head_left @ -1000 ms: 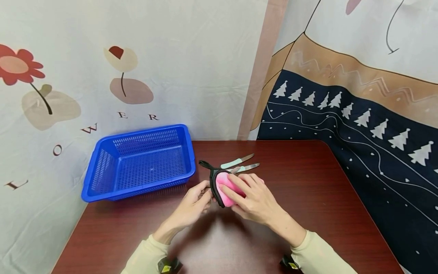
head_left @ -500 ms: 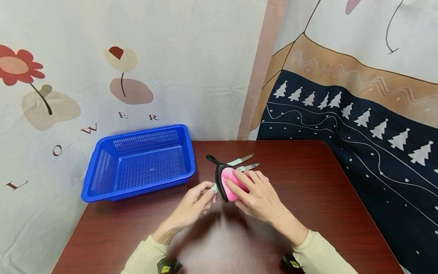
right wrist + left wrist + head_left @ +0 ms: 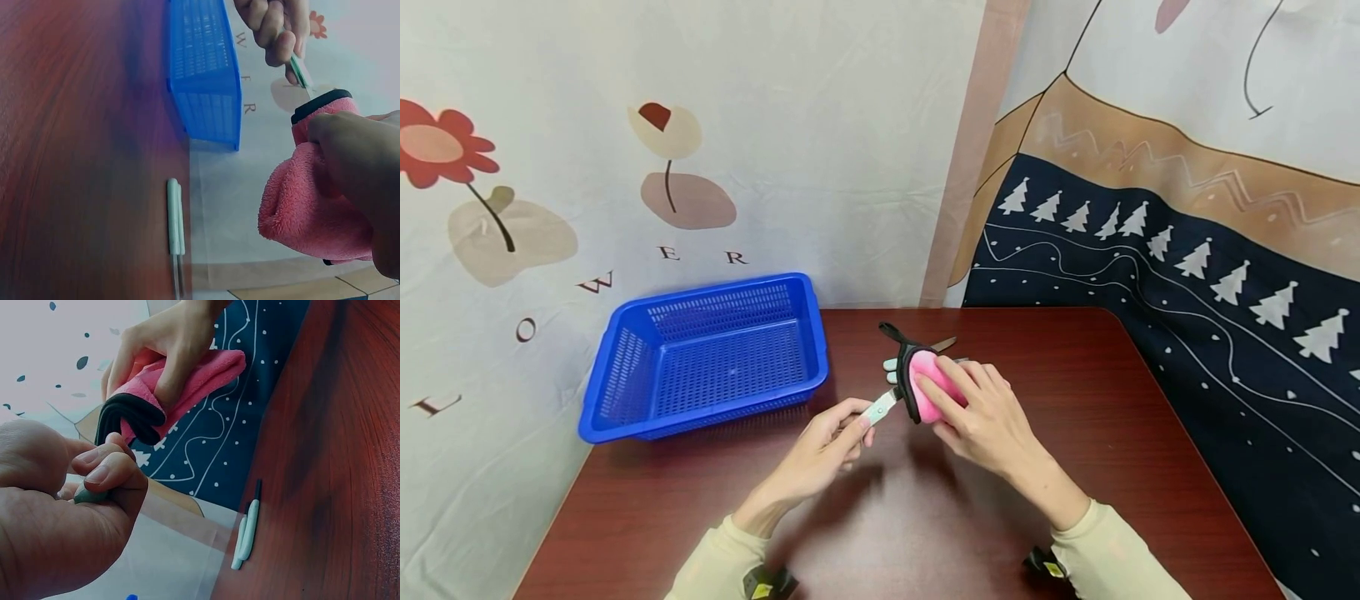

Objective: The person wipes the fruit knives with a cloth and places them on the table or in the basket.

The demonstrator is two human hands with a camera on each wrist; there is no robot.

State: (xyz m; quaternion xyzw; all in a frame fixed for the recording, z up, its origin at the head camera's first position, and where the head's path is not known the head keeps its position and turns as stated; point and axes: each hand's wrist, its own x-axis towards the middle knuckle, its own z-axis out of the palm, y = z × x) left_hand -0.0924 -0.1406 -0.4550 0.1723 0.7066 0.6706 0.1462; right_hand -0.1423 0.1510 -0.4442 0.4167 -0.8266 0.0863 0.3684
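My left hand (image 3: 823, 450) pinches a knife (image 3: 879, 408) by its pale green handle, pointing up and to the right. A pink fluffy cloth (image 3: 306, 206) with a black edge and a hanging loop is folded around the blade, which it mostly hides. My right hand (image 3: 988, 421) grips this cloth, fingers pressed into the pink pile, a little right of the left hand. Both hands are raised above the table. Two more knives with pale green handles lie side by side behind the cloth; one is the near knife (image 3: 173, 212). In the head view the cloth partly covers them.
A blue perforated plastic basket (image 3: 715, 414) stands on the table at the left. The reddish-brown wooden table (image 3: 1075, 392) meets patterned cloth hangings (image 3: 850, 167) along its back edge and right side.
My right hand and the cloth have moved up and right along the knife, away from the left hand. More of the handle now shows. The left hand stays almost still.
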